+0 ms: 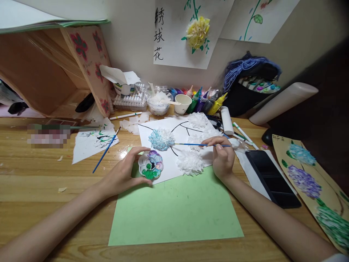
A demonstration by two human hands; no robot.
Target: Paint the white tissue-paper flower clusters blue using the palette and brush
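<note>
across the bench [40, 182] in the head view, the left hand [122, 173] holds a flower-shaped palette [155, 174] by its rim; the right hand [224, 159] pinches a blue paintbrush [191, 144], tip at the blue-tinted paper flower [160, 139] on the white sheet [169, 168].

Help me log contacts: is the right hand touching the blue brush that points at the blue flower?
Touching. The head view shows the blue brush gripped by its handle in the right hand.

Passage free over near part of green sheet [176, 211]; farther, palette [151, 165], paper flowers [190, 162], paint bottles [203, 103] obstruct.
</note>
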